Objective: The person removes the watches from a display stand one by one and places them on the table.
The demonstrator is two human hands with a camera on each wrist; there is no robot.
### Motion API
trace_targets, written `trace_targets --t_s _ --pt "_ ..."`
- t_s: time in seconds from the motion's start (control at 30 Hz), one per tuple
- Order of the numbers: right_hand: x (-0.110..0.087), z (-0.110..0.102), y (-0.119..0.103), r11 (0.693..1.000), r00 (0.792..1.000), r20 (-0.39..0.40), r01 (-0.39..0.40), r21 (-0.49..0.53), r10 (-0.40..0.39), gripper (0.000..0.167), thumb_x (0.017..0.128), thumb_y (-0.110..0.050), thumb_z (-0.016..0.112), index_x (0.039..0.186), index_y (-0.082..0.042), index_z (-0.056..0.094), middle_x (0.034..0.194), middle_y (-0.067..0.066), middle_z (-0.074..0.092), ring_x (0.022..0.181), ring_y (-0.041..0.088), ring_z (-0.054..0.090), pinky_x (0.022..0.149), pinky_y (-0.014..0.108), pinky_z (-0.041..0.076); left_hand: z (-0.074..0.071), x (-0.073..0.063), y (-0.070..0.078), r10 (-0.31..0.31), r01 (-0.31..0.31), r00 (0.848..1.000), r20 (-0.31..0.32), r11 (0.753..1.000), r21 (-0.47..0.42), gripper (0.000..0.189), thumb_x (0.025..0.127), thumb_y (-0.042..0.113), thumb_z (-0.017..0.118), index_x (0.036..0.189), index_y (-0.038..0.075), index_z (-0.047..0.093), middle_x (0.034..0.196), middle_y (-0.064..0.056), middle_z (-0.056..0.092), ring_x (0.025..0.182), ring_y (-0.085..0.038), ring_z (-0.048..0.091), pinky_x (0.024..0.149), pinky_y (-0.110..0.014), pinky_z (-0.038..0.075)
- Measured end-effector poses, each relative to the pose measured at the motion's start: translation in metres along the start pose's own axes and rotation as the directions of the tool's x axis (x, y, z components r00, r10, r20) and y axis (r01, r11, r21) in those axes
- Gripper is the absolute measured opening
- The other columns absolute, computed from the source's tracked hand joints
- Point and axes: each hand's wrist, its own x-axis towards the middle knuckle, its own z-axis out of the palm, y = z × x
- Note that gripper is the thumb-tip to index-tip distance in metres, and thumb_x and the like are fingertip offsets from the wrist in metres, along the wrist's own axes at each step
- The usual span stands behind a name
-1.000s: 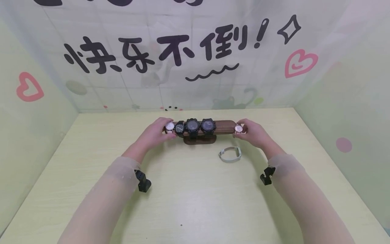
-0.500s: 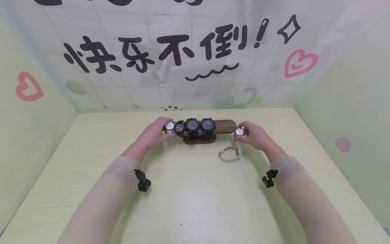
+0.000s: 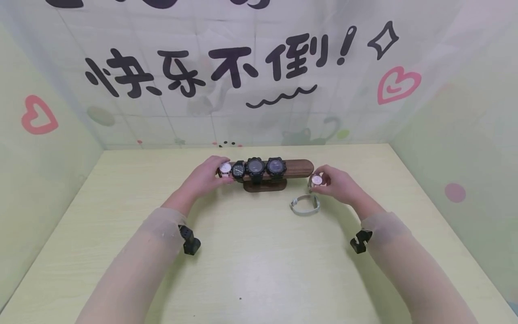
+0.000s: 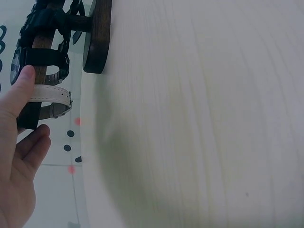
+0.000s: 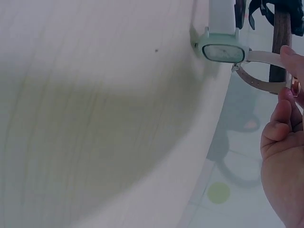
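A wooden watch stand (image 3: pixel 300 168) carries a white-dialled watch (image 3: pixel 225 168) on a white strap and several black watches (image 3: pixel 256 166) to its right. My left hand (image 3: pixel 207 174) grips the stand's left end; in the left wrist view the thumb lies beside the white strap (image 4: pixel 52 93). Just off the right end, my right hand (image 3: pixel 339 183) pinches a wristwatch (image 3: pixel 317 180) by its case. Its pale strap (image 5: pixel 259 84) hangs in a closed loop in the right wrist view. The right wrist view shows the stand's bare end behind this loop.
A pale green watch (image 3: pixel 306 213) stands on its edge on the table (image 3: pixel 259 261), in front of the stand's right side and close below the right hand. A printed backdrop (image 3: pixel 226 121) rises behind the table, with side walls left and right.
My right hand has drawn the wristwatch off the stand's right end and lowered it toward the table front. The left hand, the stand and the pale green watch have stayed in place.
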Motion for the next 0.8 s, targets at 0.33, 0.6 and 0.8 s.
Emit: trace_targets --t_s 0.33,0.6,0.8 --pt "0.0 0.007 -0.01 0.999 0.999 0.037 0.035 -0.001 -0.035 0.042 0.077 -0.018 0.078 0.112 -0.005 0.058 0.084 0.003 0.058 0.076 0.018 0.053 0.066 0.031 0.047 0.0 0.0 0.0 -0.005 0.004 1.0 -0.006 1.0 -0.015 0.07 0.083 0.028 0.072 0.138 0.001 0.04 0.139 -0.019 0.041 0.123 -0.034 0.042 0.104 -0.049 0.033" --pt "0.002 0.014 -0.014 0.999 0.998 0.05 0.046 0.003 -0.046 0.046 0.077 -0.02 0.078 0.114 -0.003 0.058 0.084 0.003 0.057 0.077 0.018 0.051 0.067 0.031 0.046 0.001 0.0 0.0 -0.014 0.014 1.0 -0.001 1.0 -0.009 0.071 0.083 0.031 0.071 0.14 0.002 0.039 0.141 -0.018 0.039 0.126 -0.035 0.04 0.106 -0.049 0.03" --pt "0.004 0.021 -0.02 0.998 0.996 0.06 0.062 0.027 -0.064 0.045 0.076 -0.019 0.078 0.113 -0.003 0.058 0.083 0.003 0.057 0.077 0.017 0.051 0.067 0.031 0.046 0.001 0.0 0.0 -0.013 0.013 1.0 -0.004 1.0 -0.013 0.071 0.083 0.031 0.071 0.14 0.002 0.039 0.141 -0.018 0.039 0.126 -0.035 0.04 0.105 -0.049 0.031"
